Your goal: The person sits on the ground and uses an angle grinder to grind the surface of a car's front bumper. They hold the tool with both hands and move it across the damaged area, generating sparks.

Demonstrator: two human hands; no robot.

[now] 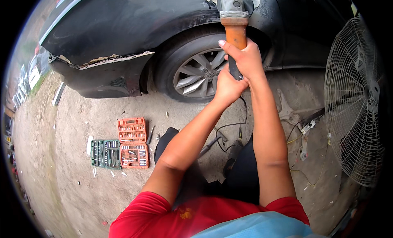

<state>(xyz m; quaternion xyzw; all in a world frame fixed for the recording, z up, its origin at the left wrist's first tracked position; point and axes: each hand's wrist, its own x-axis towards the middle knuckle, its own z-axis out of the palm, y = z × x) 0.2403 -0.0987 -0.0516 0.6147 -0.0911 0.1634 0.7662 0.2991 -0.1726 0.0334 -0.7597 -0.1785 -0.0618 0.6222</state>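
An orange and black angle grinder with a grey metal head is up against the dark car's body, above the wheel. My right hand is closed around its orange body, thumb laid across the top. Lower down, my left hand grips the black rear handle, and the two hands touch. The disc lies mostly behind the grinder's head, so its contact with the panel is hard to make out. Around the head the paint is scuffed to a pale grey. Below is the wheel with its silver spokes.
A black cord loops from the grinder down to the floor. A large wire-caged fan stands at the right. Open orange and green socket cases lie left, beside a screwdriver. The bumper's torn upper edge sticks out.
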